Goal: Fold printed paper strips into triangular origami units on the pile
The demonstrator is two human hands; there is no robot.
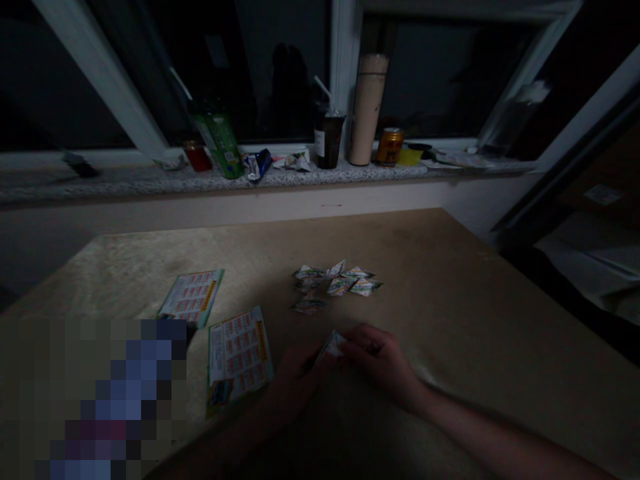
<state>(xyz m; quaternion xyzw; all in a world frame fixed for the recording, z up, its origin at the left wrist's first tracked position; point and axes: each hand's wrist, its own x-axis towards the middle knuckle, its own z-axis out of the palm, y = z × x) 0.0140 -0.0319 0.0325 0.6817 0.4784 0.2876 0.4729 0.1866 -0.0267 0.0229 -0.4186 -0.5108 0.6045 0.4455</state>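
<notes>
My left hand and my right hand come together near the front of the table. Between their fingers is a small folded piece of printed paper, its pointed end upward; both hands are closed on it. Just beyond lie several small folded paper pieces, diamond-like with pointed ends, in loose rows. To the left of my left hand lies a flat printed sheet with rows of red text and a yellow strip. A similar sheet lies farther back. The light is dim, so finger details are hard to see.
The brown table meets a wall under a stone windowsill. On the sill stand a green bottle, a dark cup with a straw, a tall beige tumbler and an orange can. A blurred-out patch covers the lower left.
</notes>
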